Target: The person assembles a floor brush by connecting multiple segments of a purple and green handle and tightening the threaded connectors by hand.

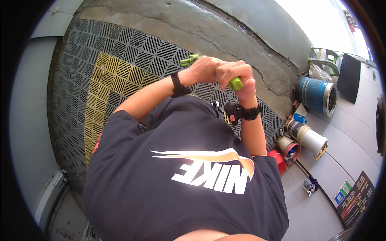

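My left hand [203,69] and my right hand [237,76] are close together in front of my chest, fingers wrapped round. From the right fist pokes the rounded end of a bright green handle [235,83]. Beyond the left hand, a green slotted piece [192,60] sticks out on the far left side. My fingers cover the stretch between, so I cannot tell whether both green parts belong to one tool. A black band [177,82] circles the left wrist, and a black strap with a small box-shaped device [233,111] sits at the right wrist.
Grey and yellow slotted floor mats [96,80] lie underfoot, bordered by a cracked concrete strip [157,22]. Along the right wall stand a blue drum [315,94], a white bucket [311,138], a red-rimmed bucket [290,152] and a green chair [327,62]. A grey door panel [34,100] is at left.
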